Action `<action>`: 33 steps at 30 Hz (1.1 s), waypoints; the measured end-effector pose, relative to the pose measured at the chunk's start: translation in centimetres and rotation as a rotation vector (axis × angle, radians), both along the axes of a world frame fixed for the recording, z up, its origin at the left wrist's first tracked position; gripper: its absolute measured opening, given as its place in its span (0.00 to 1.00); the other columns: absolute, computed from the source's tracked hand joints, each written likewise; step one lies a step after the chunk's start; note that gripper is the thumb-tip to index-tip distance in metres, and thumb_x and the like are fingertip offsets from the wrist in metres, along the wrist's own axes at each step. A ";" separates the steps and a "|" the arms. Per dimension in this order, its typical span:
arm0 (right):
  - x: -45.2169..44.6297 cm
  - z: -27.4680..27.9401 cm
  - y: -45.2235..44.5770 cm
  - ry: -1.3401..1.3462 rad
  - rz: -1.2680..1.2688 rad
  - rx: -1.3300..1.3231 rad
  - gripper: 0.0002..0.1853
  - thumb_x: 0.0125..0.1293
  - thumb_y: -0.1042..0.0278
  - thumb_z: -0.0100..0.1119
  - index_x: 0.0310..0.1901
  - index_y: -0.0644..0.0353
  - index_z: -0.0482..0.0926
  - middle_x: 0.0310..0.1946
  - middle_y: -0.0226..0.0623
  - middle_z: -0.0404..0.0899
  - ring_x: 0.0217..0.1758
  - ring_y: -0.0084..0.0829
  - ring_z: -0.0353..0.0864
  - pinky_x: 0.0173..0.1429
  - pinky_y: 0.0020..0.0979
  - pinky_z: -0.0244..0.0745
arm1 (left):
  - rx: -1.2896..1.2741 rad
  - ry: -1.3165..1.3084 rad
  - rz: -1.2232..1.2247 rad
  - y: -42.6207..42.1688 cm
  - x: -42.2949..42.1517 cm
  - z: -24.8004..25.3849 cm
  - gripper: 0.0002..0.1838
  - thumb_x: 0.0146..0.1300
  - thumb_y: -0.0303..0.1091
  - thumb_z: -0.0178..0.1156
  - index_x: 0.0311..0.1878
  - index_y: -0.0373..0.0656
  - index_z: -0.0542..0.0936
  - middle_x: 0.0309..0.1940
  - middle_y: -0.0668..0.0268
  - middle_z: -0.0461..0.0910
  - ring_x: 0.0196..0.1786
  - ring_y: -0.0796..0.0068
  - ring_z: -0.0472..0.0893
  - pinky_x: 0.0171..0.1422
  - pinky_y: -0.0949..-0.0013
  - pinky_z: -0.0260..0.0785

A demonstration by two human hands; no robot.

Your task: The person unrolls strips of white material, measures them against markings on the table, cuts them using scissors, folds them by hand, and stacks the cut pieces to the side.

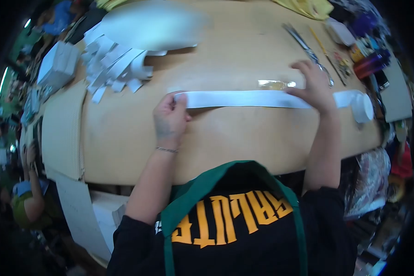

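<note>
A white flat band lies stretched left to right across the table, running from a white roll at the right. My left hand is closed, pinching the band's free end between thumb and fingers. Over the band's right part is my right hand, thumb and fingers spread apart. Its thumb is at the band's upper edge; whether it presses on it I cannot tell. Just beyond the band, near the right fingertips, lies a small clear shiny strip.
Cut white strips are heaped at the back left, beside a blurred pale object. Scissors and a yellow pencil lie at the back right. Cardboard covers the left edge. Another person is at far left.
</note>
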State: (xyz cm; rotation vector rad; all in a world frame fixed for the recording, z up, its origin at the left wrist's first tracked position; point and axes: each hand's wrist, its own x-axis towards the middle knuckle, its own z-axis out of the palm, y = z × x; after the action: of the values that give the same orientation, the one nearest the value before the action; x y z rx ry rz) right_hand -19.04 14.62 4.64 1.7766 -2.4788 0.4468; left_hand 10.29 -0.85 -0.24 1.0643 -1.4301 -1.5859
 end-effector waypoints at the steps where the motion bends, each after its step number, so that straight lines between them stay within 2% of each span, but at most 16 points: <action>1: 3.7 -0.4 -2.8 -0.051 0.228 -0.219 0.29 0.41 0.59 0.74 0.47 0.54 0.75 0.50 0.38 0.74 0.57 0.41 0.70 0.57 0.41 0.65 | 0.000 -0.018 -0.012 0.3 0.0 0.3 0.10 0.66 0.33 0.56 0.42 0.35 0.78 0.25 0.71 0.76 0.19 0.87 0.70 0.23 0.81 0.64; 2: 7.8 -1.1 -4.9 -0.225 0.407 -0.329 0.24 0.46 0.57 0.71 0.44 0.54 0.74 0.54 0.38 0.73 0.60 0.41 0.68 0.59 0.44 0.63 | 0.000 -0.032 -0.028 0.4 0.0 0.7 0.10 0.65 0.33 0.56 0.42 0.36 0.79 0.25 0.71 0.76 0.20 0.87 0.70 0.23 0.81 0.64; 3: 11.1 -1.1 -6.4 -0.298 0.513 -0.278 0.23 0.48 0.56 0.70 0.43 0.54 0.73 0.55 0.37 0.72 0.60 0.41 0.68 0.61 0.47 0.61 | 0.009 -0.015 -0.044 0.5 0.0 1.1 0.10 0.65 0.33 0.56 0.41 0.36 0.79 0.25 0.71 0.76 0.21 0.87 0.71 0.24 0.81 0.65; 4: 13.4 -1.7 -7.3 -0.214 0.553 -0.261 0.21 0.49 0.56 0.68 0.42 0.54 0.73 0.55 0.38 0.72 0.60 0.41 0.68 0.61 0.50 0.60 | 0.022 0.006 -0.066 0.6 -0.1 1.5 0.10 0.65 0.33 0.57 0.41 0.36 0.79 0.25 0.71 0.76 0.21 0.88 0.71 0.24 0.81 0.65; 5: 14.4 -2.4 -8.3 -0.257 0.581 -0.305 0.18 0.50 0.62 0.68 0.42 0.55 0.74 0.52 0.39 0.74 0.55 0.40 0.72 0.59 0.45 0.64 | 0.040 0.032 -0.091 0.7 -0.1 1.9 0.10 0.65 0.33 0.57 0.41 0.36 0.79 0.25 0.71 0.76 0.22 0.88 0.72 0.25 0.81 0.65; 8: 14.8 -3.3 -9.1 -0.624 0.585 -0.399 0.15 0.50 0.70 0.67 0.40 0.57 0.75 0.47 0.39 0.77 0.50 0.39 0.76 0.56 0.37 0.70 | 0.026 0.019 -0.108 0.7 0.0 3.0 0.09 0.65 0.33 0.57 0.41 0.36 0.79 0.26 0.70 0.77 0.23 0.88 0.72 0.26 0.82 0.66; 9: 14.9 -3.0 -8.9 -0.660 0.539 -0.411 0.13 0.49 0.75 0.67 0.38 0.58 0.76 0.43 0.39 0.79 0.47 0.38 0.78 0.51 0.31 0.73 | 0.012 0.019 -0.137 0.6 0.1 2.7 0.10 0.64 0.32 0.58 0.44 0.35 0.78 0.28 0.69 0.78 0.25 0.88 0.73 0.27 0.82 0.67; 12: 14.8 -3.4 -8.6 -0.691 0.450 -0.419 0.13 0.50 0.75 0.67 0.38 0.59 0.77 0.44 0.39 0.79 0.47 0.38 0.78 0.49 0.33 0.74 | 0.043 0.148 -0.113 0.9 -0.5 2.7 0.13 0.64 0.32 0.58 0.48 0.35 0.76 0.30 0.68 0.79 0.27 0.88 0.74 0.28 0.83 0.68; 15: 14.8 -3.5 -8.5 -0.713 0.430 -0.443 0.12 0.49 0.75 0.67 0.38 0.58 0.78 0.45 0.39 0.79 0.46 0.37 0.78 0.48 0.33 0.74 | 0.015 0.125 -0.144 0.7 -0.4 2.3 0.16 0.64 0.32 0.58 0.52 0.34 0.74 0.32 0.68 0.80 0.29 0.88 0.75 0.29 0.82 0.69; 18: 14.8 -3.6 -8.6 -0.664 0.448 -0.451 0.13 0.49 0.76 0.67 0.38 0.58 0.78 0.44 0.39 0.79 0.46 0.37 0.78 0.48 0.33 0.74 | 0.036 0.091 -0.171 0.5 -0.3 2.2 0.17 0.64 0.31 0.58 0.54 0.33 0.73 0.39 0.67 0.81 0.35 0.89 0.76 0.31 0.85 0.66; 24: 14.7 -3.7 -8.6 -0.593 0.468 -0.462 0.13 0.49 0.76 0.67 0.38 0.58 0.78 0.45 0.39 0.79 0.45 0.37 0.78 0.47 0.32 0.74 | 0.038 0.052 -0.168 0.5 -0.4 2.0 0.16 0.64 0.30 0.59 0.52 0.33 0.75 0.38 0.68 0.81 0.34 0.89 0.76 0.30 0.85 0.66; 27: 14.7 -4.0 -8.7 -0.638 0.493 -0.527 0.13 0.48 0.75 0.68 0.38 0.58 0.78 0.41 0.38 0.79 0.42 0.36 0.78 0.43 0.31 0.75 | 0.079 0.079 -0.147 0.4 -0.4 2.2 0.16 0.63 0.29 0.59 0.52 0.33 0.75 0.36 0.69 0.81 0.31 0.91 0.74 0.28 0.86 0.64; 33: 14.0 -2.3 -9.9 -0.563 0.480 -0.387 0.13 0.48 0.72 0.68 0.38 0.59 0.78 0.32 0.38 0.74 0.34 0.37 0.77 0.39 0.31 0.74 | 0.232 0.207 -0.024 -0.5 -0.8 3.0 0.15 0.61 0.27 0.60 0.51 0.35 0.76 0.31 0.73 0.79 0.24 0.93 0.69 0.24 0.86 0.59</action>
State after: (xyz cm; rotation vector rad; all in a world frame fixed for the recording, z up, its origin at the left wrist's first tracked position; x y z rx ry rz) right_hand -5.08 4.73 2.36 2.2750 -1.9785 1.5238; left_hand 9.46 -1.38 2.76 0.9812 -1.1458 -1.8556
